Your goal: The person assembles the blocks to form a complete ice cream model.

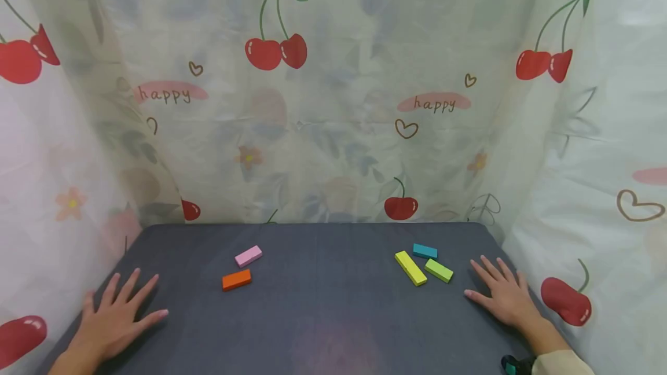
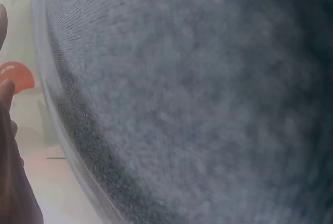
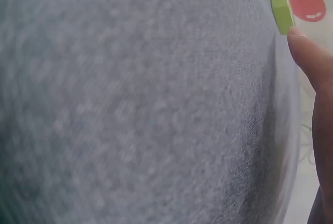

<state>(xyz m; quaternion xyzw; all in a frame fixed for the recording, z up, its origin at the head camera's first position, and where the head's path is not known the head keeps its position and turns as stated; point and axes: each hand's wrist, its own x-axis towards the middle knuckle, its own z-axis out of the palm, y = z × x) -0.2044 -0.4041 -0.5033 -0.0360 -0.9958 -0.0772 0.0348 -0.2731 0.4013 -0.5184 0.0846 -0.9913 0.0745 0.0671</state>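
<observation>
My left hand point(image 1: 112, 320) rests on the left side of the dark table with its fingers spread and holds nothing. To its right lie an orange block point(image 1: 237, 280) and, just behind that, a pink block point(image 1: 248, 256). On the table's right side my right hand point(image 1: 504, 294) also lies with fingers spread, holding nothing. Nearest to it is a light green block point(image 1: 439, 270); a longer yellow block point(image 1: 410, 268) and a blue block point(image 1: 425, 251) sit close by. In the right wrist view the thumb point(image 3: 309, 57) overlaps an end of the green block point(image 3: 281, 5).
The dark grey table point(image 1: 312, 317) ends at a straight far edge with rounded corners. A pale curtain point(image 1: 333, 97) printed with cherries and hearts hangs behind it and along both sides. A dark wrist device point(image 1: 513, 365) shows at the right sleeve point(image 1: 563, 363).
</observation>
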